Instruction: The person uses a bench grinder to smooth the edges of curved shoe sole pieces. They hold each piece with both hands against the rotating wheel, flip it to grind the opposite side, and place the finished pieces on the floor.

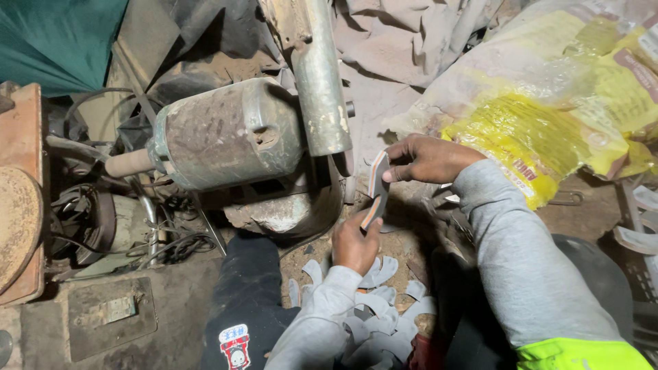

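1. A curved flat strip (376, 192), dark with a pale and orange edge, is held upright between both hands in the middle of the scene.
2. The upper end of the strip is pinched by the right hand (426, 159), whose grip is closed on it with thumb and fingertips.
3. The lower end is clasped by the left hand (355, 243), its grip likewise closed around the strip.
4. Just left of the strip, a worn electric motor (226, 133) with a protruding shaft is seen, and a dusty metal pipe (321, 75) is set across its right end.
5. Near the left hand, a heap of pale curved cut pieces (373, 305) is spread on the floor.
6. At the far right, crumpled yellow plastic sacks (541, 130) are piled.
7. At the left edge, a rusty round disc (17, 226) is partly shown, with tangled black cables (175, 247) beside it.
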`<state>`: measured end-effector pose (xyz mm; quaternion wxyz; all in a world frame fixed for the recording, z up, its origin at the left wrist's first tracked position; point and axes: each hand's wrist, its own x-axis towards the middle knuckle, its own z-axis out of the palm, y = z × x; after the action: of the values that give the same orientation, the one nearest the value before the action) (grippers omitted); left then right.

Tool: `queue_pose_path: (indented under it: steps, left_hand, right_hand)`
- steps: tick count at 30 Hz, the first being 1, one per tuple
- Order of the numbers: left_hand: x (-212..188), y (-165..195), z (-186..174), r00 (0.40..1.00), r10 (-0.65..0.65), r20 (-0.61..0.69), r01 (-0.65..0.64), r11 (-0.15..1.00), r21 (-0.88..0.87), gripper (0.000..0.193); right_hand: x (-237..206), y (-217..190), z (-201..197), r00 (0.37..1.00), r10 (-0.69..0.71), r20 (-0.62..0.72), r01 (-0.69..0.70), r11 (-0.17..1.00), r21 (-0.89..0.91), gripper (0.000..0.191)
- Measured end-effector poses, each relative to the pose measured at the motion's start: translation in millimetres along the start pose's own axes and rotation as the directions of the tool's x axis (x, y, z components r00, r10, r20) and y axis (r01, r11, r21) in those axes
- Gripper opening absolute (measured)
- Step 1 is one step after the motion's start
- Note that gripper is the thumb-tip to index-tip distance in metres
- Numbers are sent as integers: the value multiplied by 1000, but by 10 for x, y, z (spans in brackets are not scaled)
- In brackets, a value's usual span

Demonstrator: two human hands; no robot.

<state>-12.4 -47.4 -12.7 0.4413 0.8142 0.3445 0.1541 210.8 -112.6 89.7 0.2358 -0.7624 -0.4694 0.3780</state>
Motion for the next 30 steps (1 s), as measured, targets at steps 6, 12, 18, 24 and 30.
queue_pose_path:
  steps: [6,12,18,24,30]
  left_hand:
    - [-15,-121,14,1000,9,-4,-9,998,-69,27]
    - [37,-172,105,925,-90,370,314,730,-607,40]
    - [46,-118,94,885,-129,447,376,763,-525,40]
    - [-1,-32,220,835,3,551,315,818,-481,36]
    - [145,219,689,853,67,518,322,713,-623,27]
  right_hand:
    - [-138,-53,-6,999,-23,-47,22,999,-28,46]
    - [-120,41,-19,996,-13,-88,17,999,48,46]
    - [-83,70,-12,997,19,-70,-18,1000,9,46]
    - [-38,6,57,995,17,-95,-19,1000,-19,45]
    - [59,-69,131,989,-96,-114,104,992,65,37]
